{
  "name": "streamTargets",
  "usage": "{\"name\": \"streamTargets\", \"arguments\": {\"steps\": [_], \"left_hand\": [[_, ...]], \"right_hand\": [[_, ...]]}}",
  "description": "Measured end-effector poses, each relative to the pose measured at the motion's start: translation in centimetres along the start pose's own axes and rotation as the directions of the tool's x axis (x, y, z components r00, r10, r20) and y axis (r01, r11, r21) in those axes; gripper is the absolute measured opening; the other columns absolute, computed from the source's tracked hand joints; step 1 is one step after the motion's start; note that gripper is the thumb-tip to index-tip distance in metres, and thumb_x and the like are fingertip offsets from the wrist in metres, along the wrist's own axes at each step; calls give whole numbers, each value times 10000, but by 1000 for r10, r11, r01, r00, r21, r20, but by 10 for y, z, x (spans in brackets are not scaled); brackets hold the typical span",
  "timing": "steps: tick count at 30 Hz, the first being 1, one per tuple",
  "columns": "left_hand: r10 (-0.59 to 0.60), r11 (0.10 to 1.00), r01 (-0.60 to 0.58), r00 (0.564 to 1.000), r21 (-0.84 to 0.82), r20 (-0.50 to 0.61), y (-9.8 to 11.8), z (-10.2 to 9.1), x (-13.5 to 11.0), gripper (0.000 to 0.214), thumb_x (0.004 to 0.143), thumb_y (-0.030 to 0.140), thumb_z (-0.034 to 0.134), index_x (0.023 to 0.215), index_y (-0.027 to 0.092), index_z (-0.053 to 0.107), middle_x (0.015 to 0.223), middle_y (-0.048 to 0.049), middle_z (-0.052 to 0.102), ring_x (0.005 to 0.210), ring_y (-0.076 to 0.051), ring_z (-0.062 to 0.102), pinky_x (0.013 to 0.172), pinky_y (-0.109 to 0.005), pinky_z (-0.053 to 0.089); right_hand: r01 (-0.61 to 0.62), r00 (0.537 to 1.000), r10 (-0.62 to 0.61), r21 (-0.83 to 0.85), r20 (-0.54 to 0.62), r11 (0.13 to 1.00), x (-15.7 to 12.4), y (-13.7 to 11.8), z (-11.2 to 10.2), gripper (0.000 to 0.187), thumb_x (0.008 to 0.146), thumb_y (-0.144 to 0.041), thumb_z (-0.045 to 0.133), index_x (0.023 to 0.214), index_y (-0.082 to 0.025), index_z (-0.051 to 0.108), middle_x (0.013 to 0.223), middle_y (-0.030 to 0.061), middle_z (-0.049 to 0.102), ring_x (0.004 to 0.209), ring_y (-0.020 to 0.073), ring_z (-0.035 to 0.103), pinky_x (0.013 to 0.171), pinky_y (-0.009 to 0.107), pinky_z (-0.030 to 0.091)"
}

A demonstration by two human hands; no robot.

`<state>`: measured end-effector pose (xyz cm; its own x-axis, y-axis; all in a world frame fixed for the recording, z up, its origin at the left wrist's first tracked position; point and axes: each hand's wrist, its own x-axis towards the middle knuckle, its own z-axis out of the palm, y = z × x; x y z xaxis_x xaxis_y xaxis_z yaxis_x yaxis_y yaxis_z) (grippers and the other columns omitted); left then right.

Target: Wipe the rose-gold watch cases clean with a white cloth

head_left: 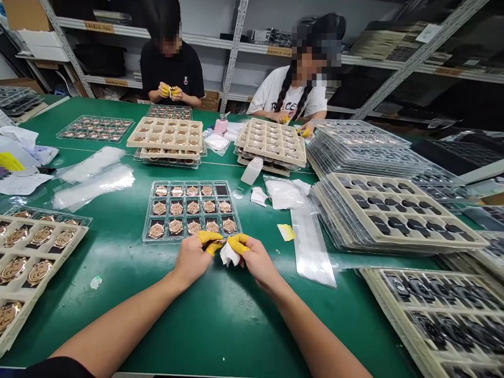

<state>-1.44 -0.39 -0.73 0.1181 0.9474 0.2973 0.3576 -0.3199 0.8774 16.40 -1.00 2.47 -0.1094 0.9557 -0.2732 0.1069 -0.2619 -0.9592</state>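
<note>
My left hand [198,257], in yellow finger cots on thumb and forefinger, pinches a rose-gold watch case [219,241], mostly hidden by the fingers. A crumpled white wipe [229,255] hangs from my right hand [252,257], whose thumb and forefinger also wear yellow cots and press it against the watch case. Just beyond both hands lies a clear plastic tray [146,220] with rows of rose-gold watch cases [192,208] on dark pads.
Beige trays [74,262] of watch cases stand at the left, stacked trays [397,210] of dark parts at the right. A white bottle [252,171], plastic sleeves [311,241] and a pink pump bottle [221,125] sit farther back. Two people [171,68] work across the green table [157,346].
</note>
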Motion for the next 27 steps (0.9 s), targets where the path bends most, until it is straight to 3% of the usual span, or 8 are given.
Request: {"name": "streamTargets", "arguments": {"steps": [2,6,9,12,17,20,24,27], "left_hand": [[-107,979,102,994,-177,-17,0,2,2,190,828,121,666,962,208,769,962,-42,770,908,-179,758,855,-312,637],[-275,830,235,962,-506,-3,0,5,7,204,766,234,773,946,181,694,961,-47,737,921,-183,749,885,-323,627],[-309,721,279,949,-634,67,1,8,9,284,716,278,833,930,177,677,936,-43,756,907,-179,744,919,-344,613],[-326,700,293,943,-652,74,2,9,10,303,645,289,888,860,172,709,919,-46,768,906,-184,736,925,-347,604],[-375,677,308,926,-668,48,7,8,11,344,569,307,942,809,175,735,867,-39,765,849,-182,723,870,-350,612],[-389,666,330,919,-669,65,9,8,11,350,575,297,939,833,175,738,896,-39,766,881,-182,729,909,-358,609],[-359,693,343,927,-634,108,7,8,9,339,632,303,910,891,164,743,964,-67,773,938,-198,738,948,-369,603],[-311,703,336,938,-626,155,5,10,6,321,669,294,881,924,159,740,973,-75,781,909,-198,752,885,-332,616]], "right_hand": [[242,957,-270,-223,-106,944,-2,1,-7,245,862,-416,595,807,-190,674,719,14,628,615,126,516,568,268,403],[526,623,-777,-691,-84,496,-2,5,-18,165,916,-183,571,964,-215,726,838,42,701,815,186,607,735,336,466],[590,455,-885,-779,100,215,-2,6,-17,349,896,-45,541,1143,-228,705,936,53,740,952,210,645,841,381,491],[616,390,-908,-776,154,133,-2,5,-14,431,881,11,536,1209,-228,681,947,48,750,1006,217,654,882,391,512],[525,389,-921,-830,34,191,1,7,-20,239,921,-112,608,1101,-195,741,847,67,721,787,189,644,693,331,535],[501,476,-875,-789,-91,355,1,7,-23,183,932,-177,628,1053,-200,764,863,65,736,749,170,665,662,309,543],[621,653,-746,-473,-130,626,-4,2,-15,182,934,-242,655,1081,-240,763,887,40,751,710,149,692,627,283,572],[685,627,-779,-459,-25,566,-7,0,-6,190,926,-227,667,1085,-253,768,951,45,788,804,166,745,691,282,607]]}}
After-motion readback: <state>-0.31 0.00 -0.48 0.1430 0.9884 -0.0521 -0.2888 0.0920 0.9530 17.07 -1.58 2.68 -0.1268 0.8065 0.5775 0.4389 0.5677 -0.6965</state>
